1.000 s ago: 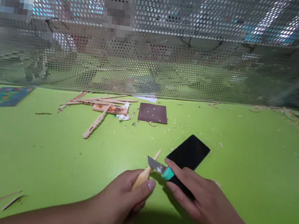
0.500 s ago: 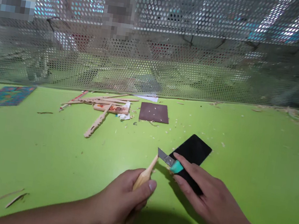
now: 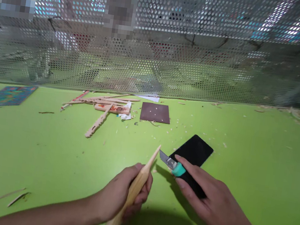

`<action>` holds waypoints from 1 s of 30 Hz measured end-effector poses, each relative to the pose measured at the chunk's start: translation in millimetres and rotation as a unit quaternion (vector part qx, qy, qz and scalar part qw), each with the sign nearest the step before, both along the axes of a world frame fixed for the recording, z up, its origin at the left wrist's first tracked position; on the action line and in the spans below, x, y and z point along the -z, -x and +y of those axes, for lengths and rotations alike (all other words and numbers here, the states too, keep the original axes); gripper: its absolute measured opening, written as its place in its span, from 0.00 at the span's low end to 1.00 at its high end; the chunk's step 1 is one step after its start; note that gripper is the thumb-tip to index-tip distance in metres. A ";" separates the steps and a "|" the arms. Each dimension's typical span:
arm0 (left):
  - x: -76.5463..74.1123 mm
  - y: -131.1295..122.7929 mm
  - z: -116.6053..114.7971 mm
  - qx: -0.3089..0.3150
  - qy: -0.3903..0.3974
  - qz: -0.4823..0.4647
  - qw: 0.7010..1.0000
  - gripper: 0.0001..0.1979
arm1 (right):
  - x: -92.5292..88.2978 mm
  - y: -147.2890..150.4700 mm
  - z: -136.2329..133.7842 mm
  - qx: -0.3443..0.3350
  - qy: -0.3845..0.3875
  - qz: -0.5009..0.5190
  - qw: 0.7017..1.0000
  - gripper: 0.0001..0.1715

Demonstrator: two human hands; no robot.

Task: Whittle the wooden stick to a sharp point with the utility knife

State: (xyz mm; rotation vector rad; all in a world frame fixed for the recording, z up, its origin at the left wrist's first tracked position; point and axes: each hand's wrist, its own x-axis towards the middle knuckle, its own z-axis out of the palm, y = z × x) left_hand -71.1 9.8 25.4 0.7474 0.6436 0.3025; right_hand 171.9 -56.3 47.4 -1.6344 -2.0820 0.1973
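My left hand (image 3: 125,191) is closed around a pale wooden stick (image 3: 136,186), whose shaved end tapers to a thin point that slants up and away from me. In my right hand (image 3: 208,195) is a utility knife (image 3: 187,176) with a black handle and a teal collar. Its blade (image 3: 166,159) is out and lies just right of the stick's tip; a narrow gap seems to part them. Under the knife and just beyond it, a black phone-like slab (image 3: 196,149) rests on the green table (image 3: 74,176).
Carved wooden sticks (image 3: 98,120) lie in a pile at the back left, by a brown sandpaper-like square (image 3: 155,112). A blue patterned sheet (image 3: 9,96) is farther left. Wood shavings (image 3: 19,198) are scattered about. A perforated metal screen (image 3: 157,61) closes off the far edge.
The stick has turned in my left hand, and its tip now stands a little higher. My left thumb has shifted from across the stick to its left side. The knife has barely moved.
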 end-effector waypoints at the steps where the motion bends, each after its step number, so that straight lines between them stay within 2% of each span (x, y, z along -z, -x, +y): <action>1: -0.3 0.1 0.3 -0.002 -0.001 -0.006 1.000 0.25 | -0.3 0.2 -0.2 0.001 0.000 0.003 1.000 0.25; 5: -0.1 1.6 0.7 -0.011 -0.022 -0.027 0.999 0.20 | -0.3 1.2 -2.2 0.002 0.019 0.024 1.000 0.25; 10: -4.8 5.1 -1.1 0.012 -0.086 -0.035 0.996 0.19 | 0.5 5.7 -4.2 -0.002 0.072 0.035 0.997 0.26; 15: -16.3 5.7 -1.7 0.069 -0.137 0.017 0.988 0.22 | 4.6 14.8 -3.5 -0.074 0.082 0.065 0.992 0.25; 18: -19.3 3.9 -0.8 0.050 -0.188 0.046 0.980 0.23 | 7.6 19.1 -3.9 -0.136 0.081 0.113 0.981 0.25; 21: -19.6 2.9 -0.3 0.042 -0.209 0.044 0.976 0.22 | 9.7 20.4 -5.2 -0.147 0.075 0.130 0.978 0.26; 27: -17.1 2.2 0.2 0.047 -0.191 0.012 0.980 0.21 | 12.7 21.6 -9.0 -0.152 0.066 0.079 0.983 0.27; 30: -15.4 1.2 0.8 0.040 -0.197 0.008 0.979 0.19 | 14.1 24.2 -10.5 -0.134 0.034 0.022 0.990 0.27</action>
